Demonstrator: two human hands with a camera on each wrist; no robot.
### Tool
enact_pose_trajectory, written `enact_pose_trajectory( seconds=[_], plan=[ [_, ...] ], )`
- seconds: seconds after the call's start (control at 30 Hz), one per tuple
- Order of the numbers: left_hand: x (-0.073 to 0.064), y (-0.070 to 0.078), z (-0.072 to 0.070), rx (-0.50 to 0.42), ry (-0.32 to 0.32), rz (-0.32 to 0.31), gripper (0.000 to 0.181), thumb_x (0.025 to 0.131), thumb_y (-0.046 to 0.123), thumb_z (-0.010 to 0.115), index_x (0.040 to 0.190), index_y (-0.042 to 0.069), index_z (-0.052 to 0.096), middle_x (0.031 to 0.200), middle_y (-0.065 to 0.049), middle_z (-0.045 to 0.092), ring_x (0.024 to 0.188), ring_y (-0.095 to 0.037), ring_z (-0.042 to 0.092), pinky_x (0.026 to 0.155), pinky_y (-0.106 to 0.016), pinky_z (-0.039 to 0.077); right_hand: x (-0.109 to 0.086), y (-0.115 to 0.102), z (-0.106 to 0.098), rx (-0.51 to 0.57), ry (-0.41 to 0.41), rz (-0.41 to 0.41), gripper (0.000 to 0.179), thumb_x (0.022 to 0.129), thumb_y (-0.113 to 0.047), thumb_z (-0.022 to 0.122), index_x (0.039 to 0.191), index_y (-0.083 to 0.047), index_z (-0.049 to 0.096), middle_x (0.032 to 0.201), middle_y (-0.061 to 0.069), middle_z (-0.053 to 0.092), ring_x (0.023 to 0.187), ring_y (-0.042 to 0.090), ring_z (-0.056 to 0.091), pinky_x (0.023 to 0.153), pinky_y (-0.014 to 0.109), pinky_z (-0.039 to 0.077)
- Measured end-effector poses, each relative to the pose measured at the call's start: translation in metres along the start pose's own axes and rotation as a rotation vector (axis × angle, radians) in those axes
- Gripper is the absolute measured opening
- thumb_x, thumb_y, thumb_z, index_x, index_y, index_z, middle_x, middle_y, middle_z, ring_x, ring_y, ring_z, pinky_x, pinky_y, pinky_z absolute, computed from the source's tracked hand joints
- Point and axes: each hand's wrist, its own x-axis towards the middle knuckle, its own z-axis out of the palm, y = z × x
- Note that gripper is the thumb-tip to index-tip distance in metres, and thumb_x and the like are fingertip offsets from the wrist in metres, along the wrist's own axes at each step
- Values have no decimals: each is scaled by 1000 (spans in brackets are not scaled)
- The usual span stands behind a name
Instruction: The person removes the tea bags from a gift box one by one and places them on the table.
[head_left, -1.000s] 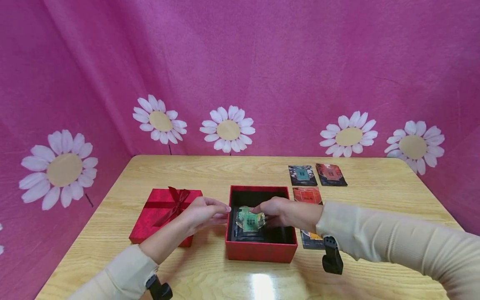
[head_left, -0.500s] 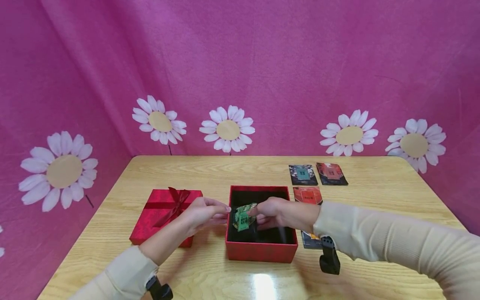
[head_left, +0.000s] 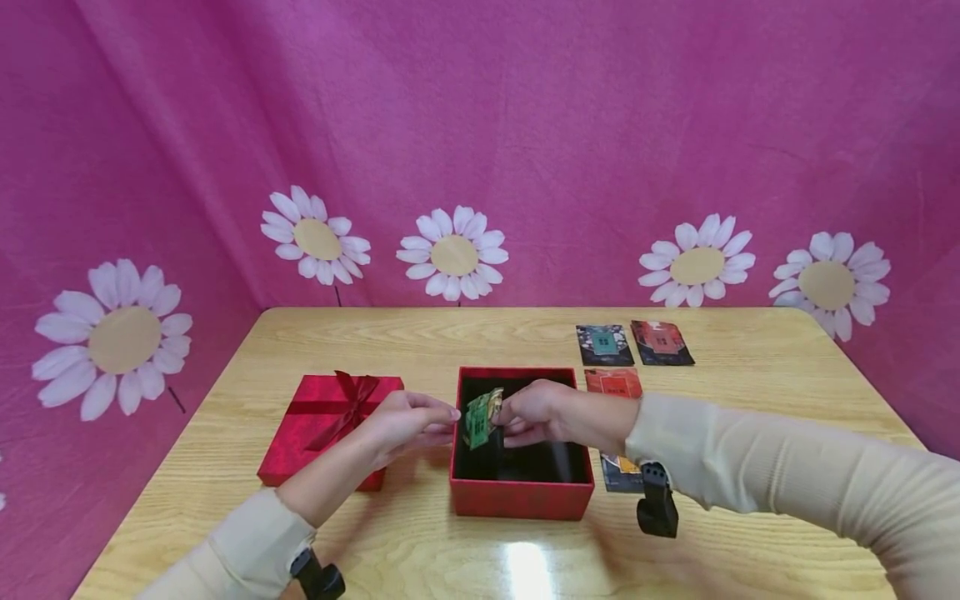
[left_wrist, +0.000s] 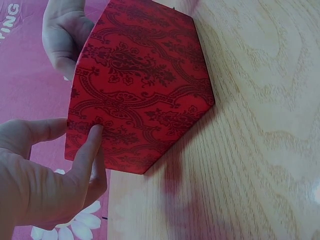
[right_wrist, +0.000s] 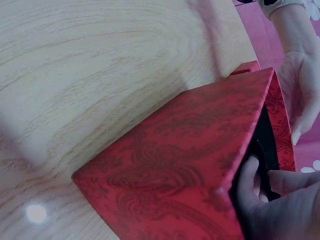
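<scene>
A red patterned gift box [head_left: 521, 500] with a black inside stands uncovered in the middle. My left hand [head_left: 408, 423] steadies its left wall; in the left wrist view the thumb meets the rim and the fingers lie on the outer side of the box [left_wrist: 130, 85]. Inside the box, my right hand [head_left: 551, 408] pinches a flat sachet [head_left: 480, 419] with a green label, thumb on its face. The sachet is tilted up toward the left wall. From the right wrist, the curled right hand [right_wrist: 285, 210] shows, but the box wall hides most of the sachet.
A red lid [head_left: 322, 425] with a ribbon bow lies left of the box. Right of it are a teal-labelled sachet [head_left: 604, 346], a red one [head_left: 663, 343], an orange-red one [head_left: 611, 382] and one partly under the right arm [head_left: 621, 479].
My right hand has tipped the green-labelled sachet up from lying flatter and shifted it slightly left inside the box. The left hand has stayed at the box's left wall.
</scene>
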Motion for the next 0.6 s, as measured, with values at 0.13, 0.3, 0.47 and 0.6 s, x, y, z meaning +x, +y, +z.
enact_pose_trajectory(
  seconds=[0.13, 0.3, 0.47, 0.6],
  plan=[
    [-1, 1, -1, 8, -6, 3, 30, 91, 10, 63, 114, -9, 62, 113, -21, 69, 90, -19, 72, 90, -37, 57, -4, -1, -4, -18, 0, -10, 28, 90, 2, 56, 116, 10, 59, 89, 8, 63, 75, 12, 61, 86, 35, 59],
    [-1, 2, 0, 11, -3, -10, 30, 91, 11, 64, 114, -8, 62, 113, -20, 69, 90, -19, 72, 91, -37, 57, -12, -2, -11, -52, -3, -38, 29, 92, 1, 53, 119, 10, 58, 100, 10, 64, 82, 12, 62, 88, 35, 59],
    [-2, 2, -1, 16, 6, -17, 30, 90, 12, 65, 114, -6, 63, 112, -19, 70, 92, -19, 72, 90, -36, 57, -23, -3, -18, -73, -13, -81, 30, 94, 0, 51, 122, 10, 54, 115, 17, 62, 86, 13, 60, 93, 39, 56],
    [-2, 2, -1, 15, 5, -10, 31, 90, 13, 65, 114, -6, 62, 113, -20, 70, 93, -20, 72, 90, -36, 57, -31, -2, -25, -101, -7, -104, 32, 94, -1, 52, 125, 9, 53, 122, 21, 61, 84, 12, 58, 93, 39, 56]
  ],
)
